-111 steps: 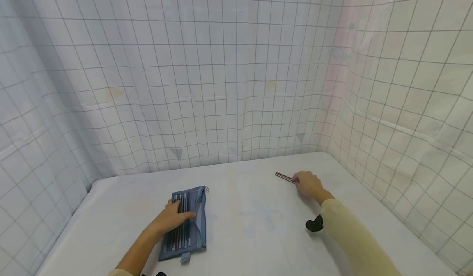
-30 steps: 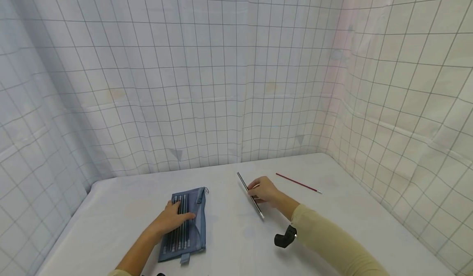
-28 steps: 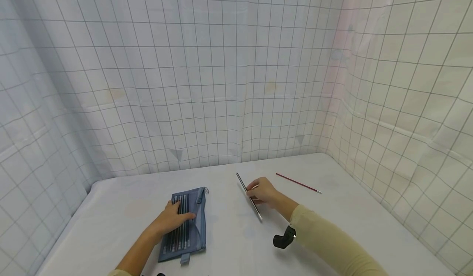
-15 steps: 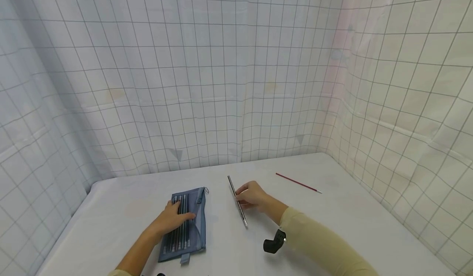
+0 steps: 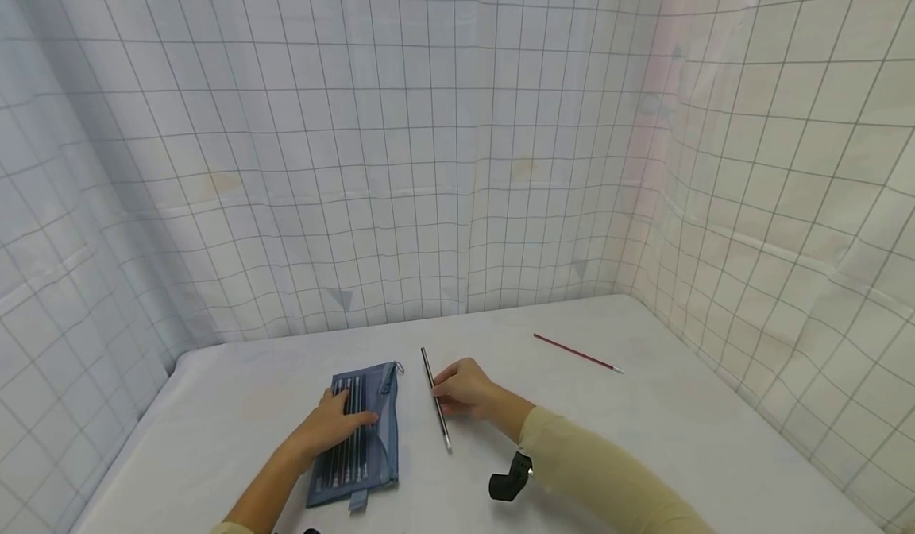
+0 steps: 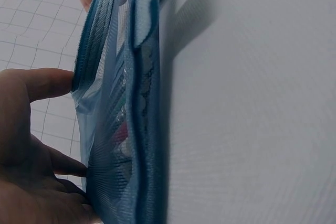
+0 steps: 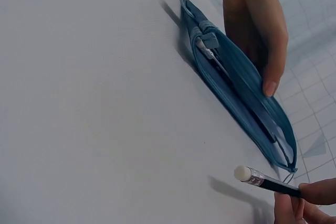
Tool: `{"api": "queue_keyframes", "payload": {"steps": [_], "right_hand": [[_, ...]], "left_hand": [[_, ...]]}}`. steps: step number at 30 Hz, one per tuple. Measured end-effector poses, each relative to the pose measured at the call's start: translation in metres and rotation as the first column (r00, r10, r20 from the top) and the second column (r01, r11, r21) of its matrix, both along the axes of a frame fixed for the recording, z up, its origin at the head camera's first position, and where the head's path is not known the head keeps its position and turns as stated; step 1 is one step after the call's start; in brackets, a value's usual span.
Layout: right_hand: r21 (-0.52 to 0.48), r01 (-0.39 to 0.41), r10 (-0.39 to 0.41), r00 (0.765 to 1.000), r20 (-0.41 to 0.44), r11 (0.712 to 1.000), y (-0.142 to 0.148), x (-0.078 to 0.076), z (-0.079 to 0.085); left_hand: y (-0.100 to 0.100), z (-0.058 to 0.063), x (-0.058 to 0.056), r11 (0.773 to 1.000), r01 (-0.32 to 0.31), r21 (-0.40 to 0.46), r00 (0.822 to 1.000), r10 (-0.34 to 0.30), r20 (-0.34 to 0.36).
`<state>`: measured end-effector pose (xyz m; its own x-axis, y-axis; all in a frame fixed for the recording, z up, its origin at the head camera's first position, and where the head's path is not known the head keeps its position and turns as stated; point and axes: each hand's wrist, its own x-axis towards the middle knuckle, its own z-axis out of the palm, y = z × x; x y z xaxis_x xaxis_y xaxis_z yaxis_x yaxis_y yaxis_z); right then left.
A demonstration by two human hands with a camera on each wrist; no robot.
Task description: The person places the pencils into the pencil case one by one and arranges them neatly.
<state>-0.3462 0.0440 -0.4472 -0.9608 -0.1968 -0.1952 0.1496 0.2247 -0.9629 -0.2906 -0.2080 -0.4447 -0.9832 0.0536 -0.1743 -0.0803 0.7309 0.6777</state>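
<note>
My left hand (image 5: 330,423) rests on a blue mesh pencil case (image 5: 388,439) lying on the table, its fingers spread over the pencils (image 5: 352,458) seen through the mesh. The thumb lies by the zipper side. In the right wrist view the unzipped mouth of the case (image 7: 231,85) gapes, with a white-ended item inside. My right hand (image 5: 468,389) pinches a black pencil (image 5: 437,403) between thumb and fingertips, just right of the case. The pencil's white eraser (image 7: 242,173) points toward my body.
A red pencil (image 5: 577,353) with a pale end lies at the back right of the white table (image 5: 615,454). White gridded curtains (image 5: 429,160) enclose the back and sides. A black wrist camera (image 5: 511,478) juts from the right sleeve.
My right hand has taken the black pencil from the back right, leaving the red one there, and has carried it left toward the case, turning it more upright in view. The left hand stays put.
</note>
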Motion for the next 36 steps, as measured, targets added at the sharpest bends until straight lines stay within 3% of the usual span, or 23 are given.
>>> {"api": "queue_keyframes", "payload": {"steps": [23, 36], "right_hand": [[0.072, -0.02, 0.019, 1.0, 0.007, 0.997, -0.049, 0.025, -0.002], [0.096, -0.013, 0.012, 1.0, 0.003, 0.995, -0.071, 0.022, 0.001]], "left_hand": [[-0.002, -0.003, 0.001, 1.0, -0.018, 0.019, 1.0, 0.018, 0.02], [-0.001, -0.001, -0.002, 0.999, -0.016, 0.028, 1.0, 0.016, 0.027]]}}
